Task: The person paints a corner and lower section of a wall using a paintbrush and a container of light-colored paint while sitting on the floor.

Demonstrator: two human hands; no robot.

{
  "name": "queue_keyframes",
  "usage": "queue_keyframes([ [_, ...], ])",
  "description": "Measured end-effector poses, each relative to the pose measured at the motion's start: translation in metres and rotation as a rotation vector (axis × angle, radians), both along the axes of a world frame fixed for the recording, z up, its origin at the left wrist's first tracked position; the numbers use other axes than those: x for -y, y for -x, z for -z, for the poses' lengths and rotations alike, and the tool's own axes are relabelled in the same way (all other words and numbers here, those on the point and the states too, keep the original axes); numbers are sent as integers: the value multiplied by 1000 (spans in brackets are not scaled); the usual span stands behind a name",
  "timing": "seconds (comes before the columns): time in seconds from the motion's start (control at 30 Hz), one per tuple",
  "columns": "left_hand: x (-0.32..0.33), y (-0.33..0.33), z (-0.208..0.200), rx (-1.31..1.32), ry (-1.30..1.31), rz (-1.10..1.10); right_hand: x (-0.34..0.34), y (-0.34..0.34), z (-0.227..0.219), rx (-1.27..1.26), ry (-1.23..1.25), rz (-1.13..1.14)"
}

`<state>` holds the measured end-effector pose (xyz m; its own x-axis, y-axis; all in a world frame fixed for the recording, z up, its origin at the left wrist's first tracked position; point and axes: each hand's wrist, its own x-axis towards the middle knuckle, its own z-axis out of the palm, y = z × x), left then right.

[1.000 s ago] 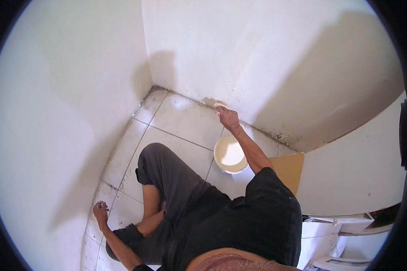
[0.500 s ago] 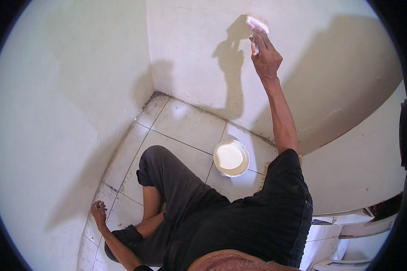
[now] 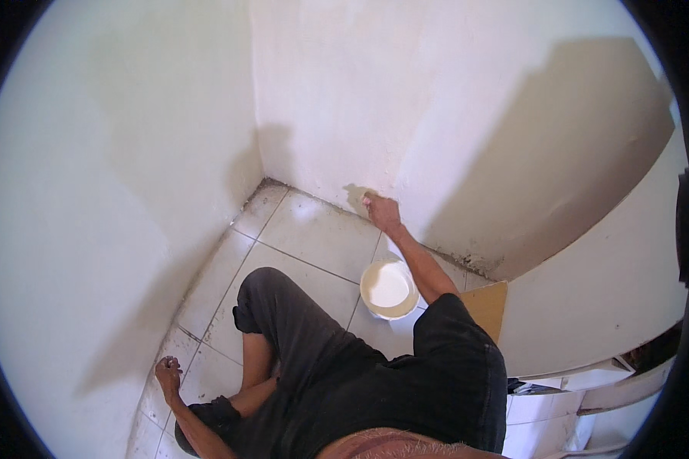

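Head view: brush [image 3: 365, 199] mostly behind fingers [image 3: 374, 201]

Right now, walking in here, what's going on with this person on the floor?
A person in dark clothes is on the pale square-tiled floor, legs folded. The right hand grips a small pale brush-like tool, mostly hidden, low by the white wall ahead. A round whitish bucket of creamy white liquid stands between that hand and the body. The left hand is near the white left wall; whether it holds anything is unclear.
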<state>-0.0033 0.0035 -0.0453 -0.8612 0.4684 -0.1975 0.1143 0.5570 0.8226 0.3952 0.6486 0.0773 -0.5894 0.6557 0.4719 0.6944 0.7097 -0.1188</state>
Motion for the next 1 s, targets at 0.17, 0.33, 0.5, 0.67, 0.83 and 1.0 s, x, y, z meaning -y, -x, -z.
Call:
queue_keyframes([
  [0.17,15,5,-6,-30,-47,-44,-33,25,-159,-59,-246,105],
  [0.33,1,-2,-15,-47,-52,-63,-12,14,-353,-244,-737,38],
  [0.5,3,-2,-21,-59,0,-65,11,19,-388,-389,-984,-98],
  [0.67,2,-2,-17,-27,-72,-70,-3,-3,-241,-135,-860,23],
  [0.83,0,-4,-23,-51,-80,-71,37,-3,-88,-118,-359,-48],
  [1.0,-8,-7,-29,-77,-7,-32,4,-6,-83,-22,-81,72],
])
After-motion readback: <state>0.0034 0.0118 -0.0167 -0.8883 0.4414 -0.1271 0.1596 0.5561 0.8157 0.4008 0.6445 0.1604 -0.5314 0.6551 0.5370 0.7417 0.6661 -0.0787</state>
